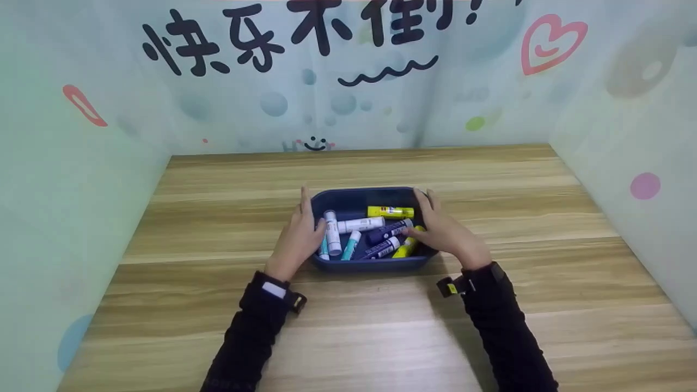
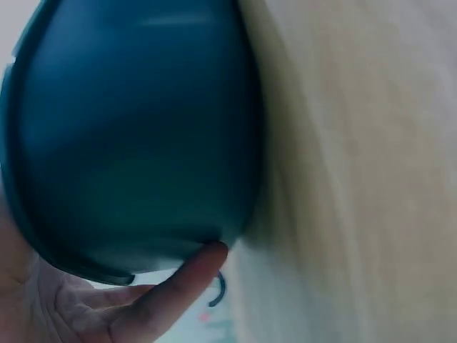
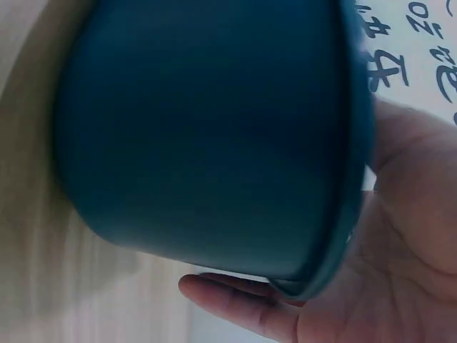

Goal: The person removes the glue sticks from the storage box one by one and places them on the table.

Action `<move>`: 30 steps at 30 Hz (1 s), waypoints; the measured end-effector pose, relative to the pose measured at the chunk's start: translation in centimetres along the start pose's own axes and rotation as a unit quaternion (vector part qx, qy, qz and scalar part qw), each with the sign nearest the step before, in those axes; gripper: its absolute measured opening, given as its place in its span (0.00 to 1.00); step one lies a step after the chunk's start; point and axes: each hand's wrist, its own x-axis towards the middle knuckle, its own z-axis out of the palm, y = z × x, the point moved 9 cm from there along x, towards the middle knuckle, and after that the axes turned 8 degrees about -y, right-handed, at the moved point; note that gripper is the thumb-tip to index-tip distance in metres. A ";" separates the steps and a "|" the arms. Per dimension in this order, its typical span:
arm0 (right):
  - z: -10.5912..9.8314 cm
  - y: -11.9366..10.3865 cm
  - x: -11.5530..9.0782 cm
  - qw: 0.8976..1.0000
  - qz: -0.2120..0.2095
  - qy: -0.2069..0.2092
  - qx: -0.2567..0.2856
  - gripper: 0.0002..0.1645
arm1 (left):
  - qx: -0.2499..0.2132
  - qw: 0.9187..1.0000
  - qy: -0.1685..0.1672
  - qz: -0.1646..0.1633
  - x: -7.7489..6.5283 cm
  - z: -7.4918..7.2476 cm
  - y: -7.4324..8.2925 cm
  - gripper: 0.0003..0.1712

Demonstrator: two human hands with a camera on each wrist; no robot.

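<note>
In the head view a dark blue plastic basin (image 1: 375, 265) stands on the wooden table with several glue sticks lying loose in it. Among them are a white glue stick (image 1: 360, 225), a yellow glue stick (image 1: 390, 212), a teal glue stick (image 1: 351, 246) and a dark blue glue stick (image 1: 382, 249). My left hand (image 1: 297, 237) grips the basin's left end, thumb over the rim. At the right end my right hand (image 1: 449, 231) grips it too, its thumb inside above the sticks. Both wrist views show the basin's outer wall (image 2: 143, 128) close up, with fingers along it.
The wood-grain table (image 1: 218, 218) extends around the basin on all sides. Behind it rises a pale printed backdrop (image 1: 370, 120) with black characters, and similar panels flank both sides.
</note>
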 end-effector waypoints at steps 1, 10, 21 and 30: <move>0.0 0.1 0.1 1.000 -0.002 0.005 0.004 0.51 | -0.004 1.000 0.001 -0.006 0.1 0.0 -0.3 0.45; 0.3 1.8 0.9 0.998 0.022 0.051 -0.025 0.43 | -0.032 0.998 -0.040 -0.029 0.5 0.7 -0.9 0.41; 0.4 2.0 1.2 0.998 0.036 0.040 -0.020 0.44 | -0.015 0.997 -0.064 -0.034 0.2 0.9 -0.6 0.41; 0.4 2.0 0.8 0.998 0.055 0.035 -0.016 0.46 | 0.005 0.998 -0.051 -0.034 -0.3 1.0 -0.1 0.37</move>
